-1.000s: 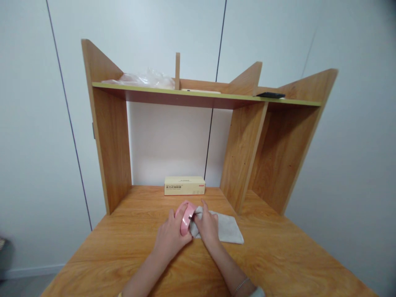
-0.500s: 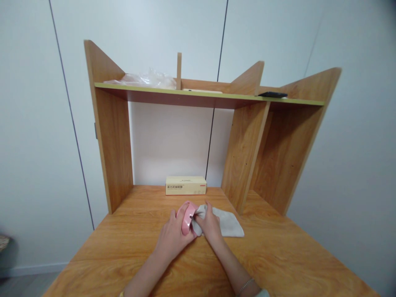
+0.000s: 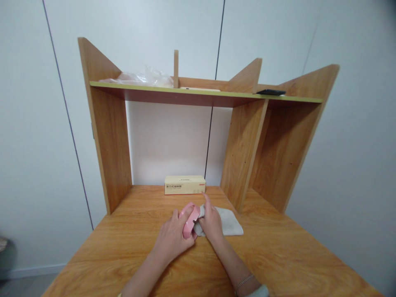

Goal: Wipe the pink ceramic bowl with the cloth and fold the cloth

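Observation:
My left hand (image 3: 173, 236) is closed around a glossy pink curved object (image 3: 189, 222) with a small dark spot on its right edge; its kind I cannot make out. Just to the right, my right hand (image 3: 212, 222) grips a bunched part of a light grey cloth (image 3: 230, 222) against the pink object's right side. The index finger of that hand points up and forward, while the other fingers are folded and partly hidden. The cloth's free end lies flat on the desk, to the right of the hand.
Behind my hands a cream box (image 3: 185, 185) with dark printing stands on the wooden desk (image 3: 130, 243). A wooden shelf unit (image 3: 244, 144) rises at the back. On its upper shelf are a clear plastic bag (image 3: 142, 78) and a flat black object (image 3: 271, 92).
My right index finger has stretched out upward. The pink object has turned slightly in my left hand, and the whole view has shifted a little.

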The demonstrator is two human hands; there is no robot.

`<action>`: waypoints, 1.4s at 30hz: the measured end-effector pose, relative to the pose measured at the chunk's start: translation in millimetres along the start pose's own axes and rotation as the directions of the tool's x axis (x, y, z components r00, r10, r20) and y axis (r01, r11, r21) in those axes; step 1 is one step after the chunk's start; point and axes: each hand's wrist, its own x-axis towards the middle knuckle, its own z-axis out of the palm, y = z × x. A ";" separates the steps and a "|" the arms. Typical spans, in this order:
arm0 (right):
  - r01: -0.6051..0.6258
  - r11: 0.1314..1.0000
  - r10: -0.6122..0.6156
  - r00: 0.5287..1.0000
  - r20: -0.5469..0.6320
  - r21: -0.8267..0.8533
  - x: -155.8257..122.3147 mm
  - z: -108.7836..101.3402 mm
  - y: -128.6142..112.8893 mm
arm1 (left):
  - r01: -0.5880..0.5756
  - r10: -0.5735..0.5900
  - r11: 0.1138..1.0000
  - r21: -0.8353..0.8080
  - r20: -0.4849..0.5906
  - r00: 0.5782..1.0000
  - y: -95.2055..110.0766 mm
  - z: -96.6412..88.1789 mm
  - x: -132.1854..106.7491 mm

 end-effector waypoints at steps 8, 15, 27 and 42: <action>-0.096 0.961 0.093 0.995 0.025 0.259 -1.1 6.4 0.8 | 0.032 -0.044 0.992 -0.123 -0.104 0.994 -14.4 8.1 1.6; -0.182 0.853 0.180 0.982 0.051 0.490 -1.4 15.0 0.0 | -0.036 -0.012 0.959 -0.282 -0.168 0.986 -24.3 22.2 2.1; -0.181 0.934 0.191 0.982 -0.002 0.308 -1.4 13.4 -12.5 | 0.105 -0.108 0.987 -0.126 -0.018 0.994 -18.9 2.5 4.1; -0.122 0.991 0.121 0.992 -0.025 -0.049 -0.1 3.8 -18.6 | 0.139 -0.141 0.989 0.045 0.043 0.989 -7.9 2.0 4.3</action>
